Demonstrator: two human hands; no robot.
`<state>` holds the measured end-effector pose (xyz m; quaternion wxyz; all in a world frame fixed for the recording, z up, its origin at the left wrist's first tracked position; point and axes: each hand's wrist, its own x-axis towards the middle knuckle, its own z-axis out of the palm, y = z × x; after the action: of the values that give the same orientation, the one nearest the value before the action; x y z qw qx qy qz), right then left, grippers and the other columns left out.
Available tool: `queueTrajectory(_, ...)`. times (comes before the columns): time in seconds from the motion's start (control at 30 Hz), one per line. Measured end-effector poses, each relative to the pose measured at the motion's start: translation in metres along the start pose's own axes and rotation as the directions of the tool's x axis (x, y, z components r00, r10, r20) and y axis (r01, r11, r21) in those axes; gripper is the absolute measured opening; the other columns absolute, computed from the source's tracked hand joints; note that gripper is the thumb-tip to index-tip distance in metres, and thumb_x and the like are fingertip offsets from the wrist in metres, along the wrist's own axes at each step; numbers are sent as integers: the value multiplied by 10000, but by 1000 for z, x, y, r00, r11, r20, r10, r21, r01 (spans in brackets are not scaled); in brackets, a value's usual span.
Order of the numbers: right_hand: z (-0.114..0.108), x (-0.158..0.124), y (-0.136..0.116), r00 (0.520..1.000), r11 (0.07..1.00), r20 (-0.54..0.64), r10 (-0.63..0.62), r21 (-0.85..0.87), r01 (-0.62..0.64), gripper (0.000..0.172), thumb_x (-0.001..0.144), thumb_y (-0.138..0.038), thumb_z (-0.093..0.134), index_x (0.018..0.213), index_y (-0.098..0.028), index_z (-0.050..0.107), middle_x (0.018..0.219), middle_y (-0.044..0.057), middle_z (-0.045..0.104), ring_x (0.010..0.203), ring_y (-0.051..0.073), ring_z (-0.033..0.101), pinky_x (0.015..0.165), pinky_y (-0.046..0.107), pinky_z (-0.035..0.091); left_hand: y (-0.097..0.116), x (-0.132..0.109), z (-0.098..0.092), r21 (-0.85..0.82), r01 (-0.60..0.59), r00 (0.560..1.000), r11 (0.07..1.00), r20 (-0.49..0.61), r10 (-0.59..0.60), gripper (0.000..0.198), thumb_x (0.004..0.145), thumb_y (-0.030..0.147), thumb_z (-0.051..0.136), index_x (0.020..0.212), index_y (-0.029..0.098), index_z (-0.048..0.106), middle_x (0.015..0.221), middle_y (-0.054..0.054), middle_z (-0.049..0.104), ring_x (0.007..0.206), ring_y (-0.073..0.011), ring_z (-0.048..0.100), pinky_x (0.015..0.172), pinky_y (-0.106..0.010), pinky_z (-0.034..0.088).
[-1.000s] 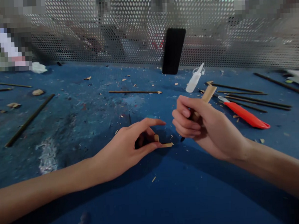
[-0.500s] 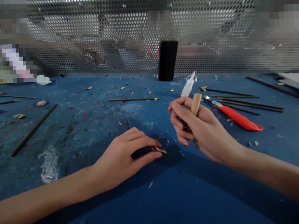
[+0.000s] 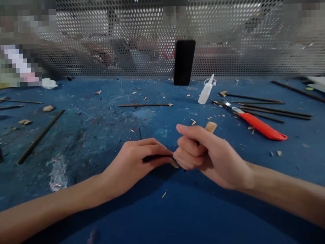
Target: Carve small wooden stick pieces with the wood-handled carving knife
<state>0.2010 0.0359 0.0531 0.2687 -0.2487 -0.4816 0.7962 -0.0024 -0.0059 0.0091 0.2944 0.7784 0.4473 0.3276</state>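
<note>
My left hand (image 3: 142, 158) rests low over the blue tabletop, thumb and fingertips pinching a small wood piece (image 3: 175, 164) with a pale edge. Close against those fingertips is my right hand (image 3: 206, 152), closed in a fist around a wooden-handled tool. Only the pale round end of the tool's handle (image 3: 211, 126) sticks out above the fist; its working end is mostly hidden beneath. Beyond the hands lies a thin stick with a pale arrow-shaped tip (image 3: 146, 105).
A red-handled utility knife (image 3: 261, 125) lies at right beside several thin dark sticks (image 3: 276, 111). A white nozzle bottle (image 3: 205, 93) stands near a black phone (image 3: 184, 62) leaning on the perforated metal screen (image 3: 138, 41). Another stick (image 3: 40, 137) and wood chips (image 3: 48, 108) lie left.
My right hand has come down and toward the left hand, turning into a tighter fist around the handle. My left hand keeps its pinch on the wood piece. The view has shifted slightly.
</note>
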Motion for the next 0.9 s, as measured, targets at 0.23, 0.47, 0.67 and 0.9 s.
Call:
queueTrajectory(0.23,-6,-1,-9,998,996,-22,-64,57,66,594,1008,-363,495,553,-215,144,482,-73,115,461,92,122,503,331,180,5,-1,-1,-65,69,996,995,64,-65,209,981,204,637,1142,274,749,1030,26,754,881,-96,707,789,-186,541)
queueTrajectory(0.47,-6,-1,-11,998,996,-14,-66,62,67,598,997,-366,483,529,-218,142,470,-64,108,445,93,132,505,347,174,7,1,3,-77,39,997,996,65,-34,163,953,223,688,1075,272,784,1022,25,758,894,-98,715,842,-196,547)
queueTrajectory(0.67,-11,2,-5,996,995,-24,-91,44,92,586,991,-342,475,532,-213,134,469,-66,108,445,87,126,501,344,161,7,9,6,-70,38,996,997,80,-33,164,962,202,673,1062,264,788,1023,34,759,900,-91,711,851,-182,542)
queueTrajectory(0.9,-24,7,2,993,994,-64,-102,26,104,566,981,-338,461,537,-214,132,471,-68,103,448,90,118,503,336,173,1,21,15,108,-14,997,994,81,6,158,954,217,672,1039,270,795,1085,-5,712,956,-143,687,903,-277,547)
